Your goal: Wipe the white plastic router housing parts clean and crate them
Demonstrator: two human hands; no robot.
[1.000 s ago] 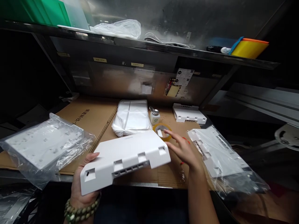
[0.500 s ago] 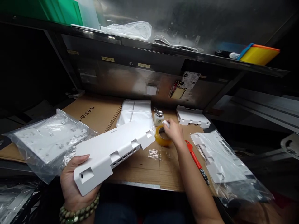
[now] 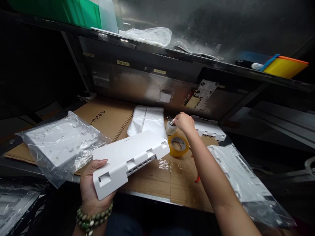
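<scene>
My left hand (image 3: 94, 183) grips one end of a white plastic device housing (image 3: 130, 154), thumb on top. It is held tilted above the table, with a row of port openings facing me and HUAWEI lettering on top. My right hand (image 3: 185, 123) is closed in a pinch at the metal top of a small white dispenser bottle (image 3: 170, 127). A small white wipe shows only slightly at its fingertips. Just in front of the bottle lies a roll of yellowish tape (image 3: 178, 146). A red-handled tool (image 3: 197, 179) is mostly hidden under my right forearm.
Clear-bagged white housings lie at left (image 3: 59, 141) and right (image 3: 242, 173). Behind are a stack of plastic bags (image 3: 149, 119) and another white housing (image 3: 211, 128). Cardboard (image 3: 147, 180) covers the table. An overhead shelf (image 3: 147, 49) carries a green bin (image 3: 73, 13) and a yellow container (image 3: 286, 66).
My right hand has moved from beside the tape roll up and back to the bottle's top. My left hand still holds the housing. The whole view has shifted slightly.
</scene>
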